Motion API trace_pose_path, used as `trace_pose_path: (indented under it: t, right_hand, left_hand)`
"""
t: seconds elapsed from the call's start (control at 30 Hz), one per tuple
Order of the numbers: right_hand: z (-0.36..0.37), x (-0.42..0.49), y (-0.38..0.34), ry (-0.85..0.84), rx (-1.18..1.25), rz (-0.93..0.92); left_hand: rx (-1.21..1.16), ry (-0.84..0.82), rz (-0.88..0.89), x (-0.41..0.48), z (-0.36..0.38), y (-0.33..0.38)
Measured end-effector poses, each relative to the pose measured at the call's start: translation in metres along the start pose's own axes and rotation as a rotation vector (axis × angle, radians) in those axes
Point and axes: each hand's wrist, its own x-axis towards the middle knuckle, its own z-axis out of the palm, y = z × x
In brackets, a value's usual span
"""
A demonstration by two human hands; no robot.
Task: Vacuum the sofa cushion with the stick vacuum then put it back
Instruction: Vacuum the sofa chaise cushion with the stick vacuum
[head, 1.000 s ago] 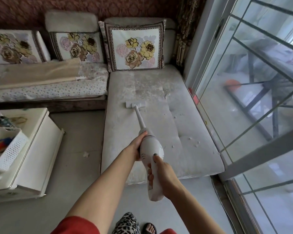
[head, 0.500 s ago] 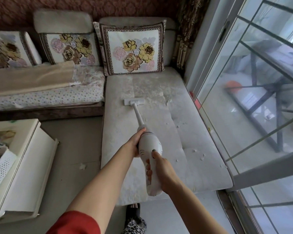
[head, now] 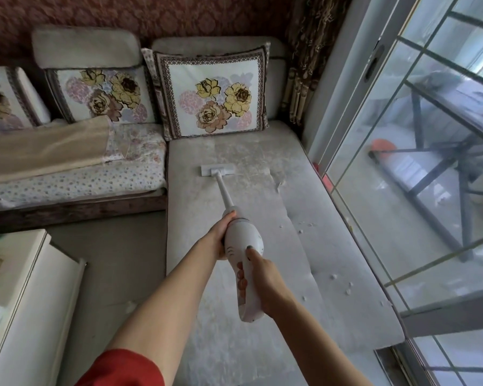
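Observation:
A white stick vacuum [head: 241,240] lies angled over the long pale sofa cushion [head: 332,240]. Its flat brush head [head: 216,170] rests on the cushion's far half, a little in front of the flowered pillow [head: 212,91]. My left hand [head: 221,235] grips the front of the vacuum's body where the tube begins. My right hand [head: 262,280] wraps the rear handle, with a finger on top. White crumbs [head: 304,225] are scattered over the cushion's right side.
A glass sliding door [head: 407,190] runs along the cushion's right edge. Left of the cushion is a second sofa section with a beige cloth [head: 45,149] and more flowered pillows [head: 103,96]. A white cabinet [head: 25,296] stands at lower left on the grey floor [head: 123,260].
I have stepped closer to the sofa, so the view has shifted left to right and the cabinet slid toward the left edge. The brush head has stayed on the cushion's far half.

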Motion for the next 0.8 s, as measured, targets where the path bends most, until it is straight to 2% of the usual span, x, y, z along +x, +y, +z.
trace_pose_path:
  t: [0.4, 0.8]
  right_hand:
    - [0.019, 0.027, -0.036, 0.005, -0.053, -0.004]
    - [-0.007, -0.001, -0.021, -0.014, -0.027, -0.016]
  left_hand:
    - [0.029, -0.015, -0.007, 0.038, -0.014, 0.042]
    - [0.017, 0.003, 0.003, 0.01, 0.01, 0.012]
